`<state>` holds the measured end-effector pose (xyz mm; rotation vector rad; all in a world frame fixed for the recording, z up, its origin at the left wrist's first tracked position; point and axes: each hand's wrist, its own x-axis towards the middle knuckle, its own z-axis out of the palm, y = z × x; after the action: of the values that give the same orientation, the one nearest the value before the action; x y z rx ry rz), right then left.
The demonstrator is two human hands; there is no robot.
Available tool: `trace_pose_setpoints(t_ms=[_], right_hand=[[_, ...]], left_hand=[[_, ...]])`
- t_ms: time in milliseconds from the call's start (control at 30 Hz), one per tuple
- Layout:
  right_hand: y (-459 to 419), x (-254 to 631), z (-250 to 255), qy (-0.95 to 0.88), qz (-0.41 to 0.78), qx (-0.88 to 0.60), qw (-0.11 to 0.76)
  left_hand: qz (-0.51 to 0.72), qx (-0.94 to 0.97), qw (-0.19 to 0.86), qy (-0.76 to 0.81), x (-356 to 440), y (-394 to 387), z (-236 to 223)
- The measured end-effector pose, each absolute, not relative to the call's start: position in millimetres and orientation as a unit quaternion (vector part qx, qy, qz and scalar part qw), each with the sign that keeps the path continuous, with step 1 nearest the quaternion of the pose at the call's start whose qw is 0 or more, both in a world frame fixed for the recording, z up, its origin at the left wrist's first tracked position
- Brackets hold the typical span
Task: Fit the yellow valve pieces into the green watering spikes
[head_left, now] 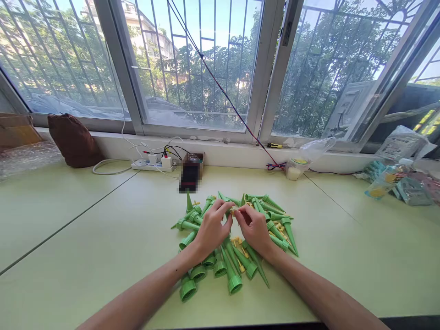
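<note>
A heap of green cone-shaped plastic spikes (233, 270) lies on the pale green table (103, 238), mixed with small yellow pieces (237, 241). My left hand (211, 227) and my right hand (254, 227) meet above the middle of the heap. Both have their fingers pinched together around a small yellow part (234, 211) held between the fingertips. A green spike seems to lie under my left fingers, though I cannot tell whether they grip it.
A white power strip (151, 163) with cables and a dark blurred box (190, 176) sit by the window sill. A brown pouch (74, 140) is at the back left. A small jar in a plastic bag (295, 170) and several packets (395, 181) lie at the right.
</note>
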<state>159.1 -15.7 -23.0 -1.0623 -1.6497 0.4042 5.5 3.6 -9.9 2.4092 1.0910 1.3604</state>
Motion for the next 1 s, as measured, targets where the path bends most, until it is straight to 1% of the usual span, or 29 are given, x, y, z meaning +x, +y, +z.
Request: trace_pose_setpoints(t_ms=[1000], right_hand=[[-11.2, 160.5, -32.9, -0.715, 0.153, -0.463, 0.501]], left_hand=[[0.458, 0.808, 0.084, 0.36, 5.9, 3.0, -9.9]])
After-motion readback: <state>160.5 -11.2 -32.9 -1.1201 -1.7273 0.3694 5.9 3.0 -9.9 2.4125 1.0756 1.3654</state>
